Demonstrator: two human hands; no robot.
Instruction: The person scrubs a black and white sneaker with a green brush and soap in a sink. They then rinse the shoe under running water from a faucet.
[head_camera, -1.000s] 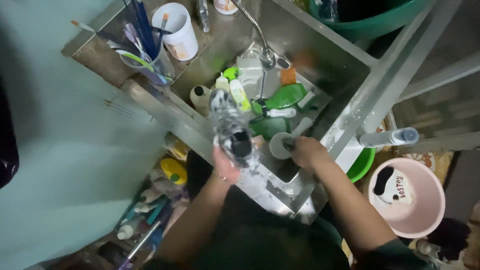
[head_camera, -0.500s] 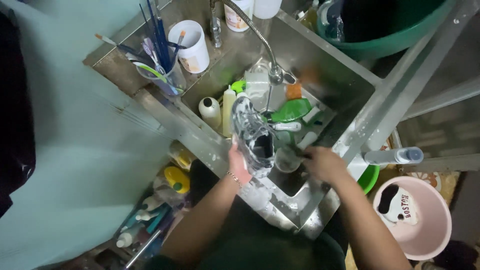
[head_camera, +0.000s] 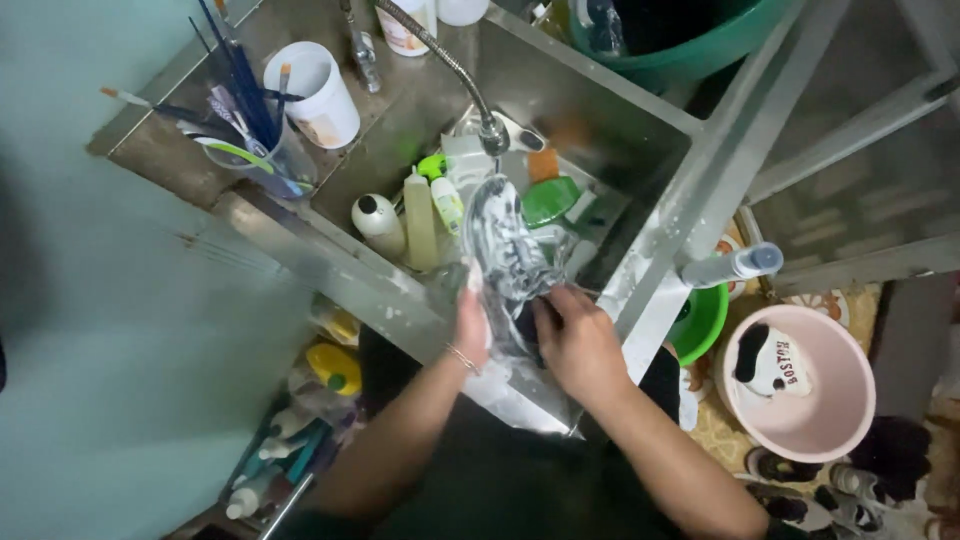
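Sneaker (head_camera: 505, 250) gripped by both hands (head_camera: 472, 325) (head_camera: 578, 340) over sink (head_camera: 640, 260), brushes in cup (head_camera: 262, 150)

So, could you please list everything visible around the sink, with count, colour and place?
Sneaker: one, grey-white, soapy, over the sink.
Sink: one, steel, centre.
Faucet hose: one, metal, above the sneaker.
Bottles: three, white and cream, one with a green top, in the sink's left corner.
Cup: one, white, on the counter.
Brush holder: one, clear, beside the cup.
Pink basin: one, on the floor at right.
Green basin: one, under the sink.
Left hand: grip on the sneaker.
Right hand: at the sneaker's heel.
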